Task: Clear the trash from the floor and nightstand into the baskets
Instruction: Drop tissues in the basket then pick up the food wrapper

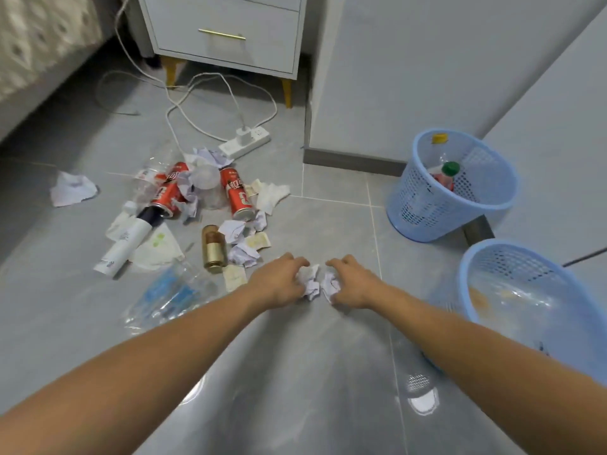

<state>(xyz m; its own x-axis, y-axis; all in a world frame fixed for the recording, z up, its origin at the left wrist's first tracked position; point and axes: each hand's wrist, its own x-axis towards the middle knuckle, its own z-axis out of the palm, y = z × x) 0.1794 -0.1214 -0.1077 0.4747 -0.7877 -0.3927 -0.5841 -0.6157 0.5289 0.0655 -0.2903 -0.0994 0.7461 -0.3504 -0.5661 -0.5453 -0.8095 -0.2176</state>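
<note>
Low over the grey floor, my left hand (279, 282) grips a crumpled white paper ball (310, 282). Right beside it my right hand (353, 282) closes on a second crumpled paper ball (329, 285). A litter pile lies to the left: red cans (238, 193), a gold can (213, 246), a white tube bottle (126, 243), a clear plastic bottle (167, 295), a clear cup (207, 183) and several paper wads (243, 254). One blue basket (450, 211) at the right holds bottles. A nearer blue basket (486, 261) holds clear plastic.
A grey nightstand (226, 31) on gold legs stands at the back, with a white power strip (244, 142) and looping cables in front. A bed edge (39, 60) is at the far left. A wall corner (354, 93) rises behind the baskets. A loose paper (72, 190) lies left.
</note>
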